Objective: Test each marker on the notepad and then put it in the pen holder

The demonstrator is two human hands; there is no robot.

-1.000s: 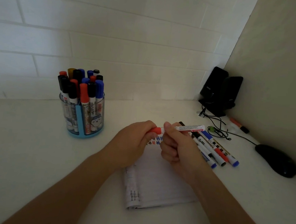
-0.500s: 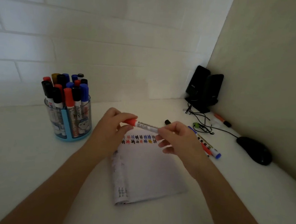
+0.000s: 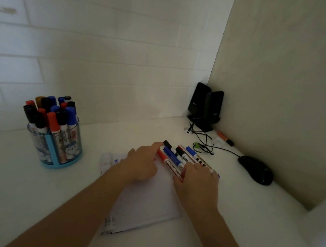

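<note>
Mid-frame, the empty left hand (image 3: pixel 144 161) pokes one straight finger at the markers (image 3: pixel 171 157); the right hand (image 3: pixel 197 179) lies over them (can't tell if it grips).

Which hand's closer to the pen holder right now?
Left. The left hand is over the notepad, right of the pen holder; the right hand lies farther right, on the loose markers.

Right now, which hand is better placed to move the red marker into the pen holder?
Left, likely: left hand lies by the cap of the red marker, on the pen holder side; right hand rests on the barrels, farther away.
</note>
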